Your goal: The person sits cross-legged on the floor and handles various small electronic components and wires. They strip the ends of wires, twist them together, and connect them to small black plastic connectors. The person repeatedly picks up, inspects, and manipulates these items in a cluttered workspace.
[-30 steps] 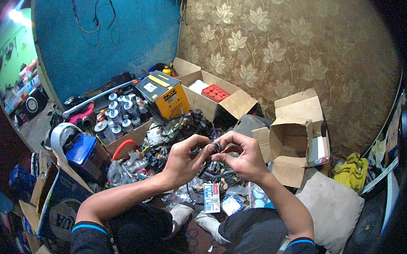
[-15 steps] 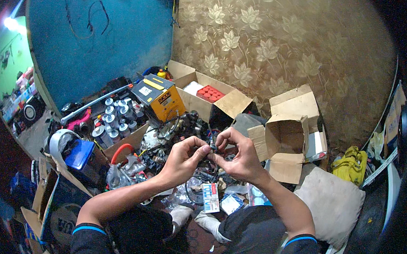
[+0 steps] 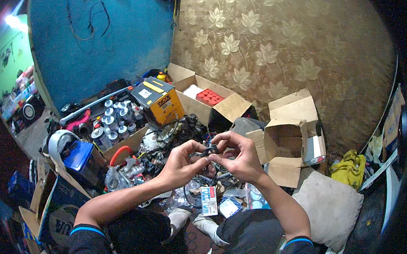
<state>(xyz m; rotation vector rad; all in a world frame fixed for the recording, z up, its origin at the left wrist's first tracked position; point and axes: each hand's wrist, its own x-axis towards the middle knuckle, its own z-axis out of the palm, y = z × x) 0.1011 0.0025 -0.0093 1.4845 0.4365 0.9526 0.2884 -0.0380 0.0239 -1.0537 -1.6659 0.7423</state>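
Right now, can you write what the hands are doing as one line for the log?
left hand: pinching small dark part | right hand: pinching same part | below: heap of metal parts | right: open cardboard box

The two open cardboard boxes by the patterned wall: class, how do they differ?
The left box lies low, opening upward, with a red tray inside; the right box is tipped with its opening facing the person, its contents unclear. Both are plain brown cardboard with flaps spread.
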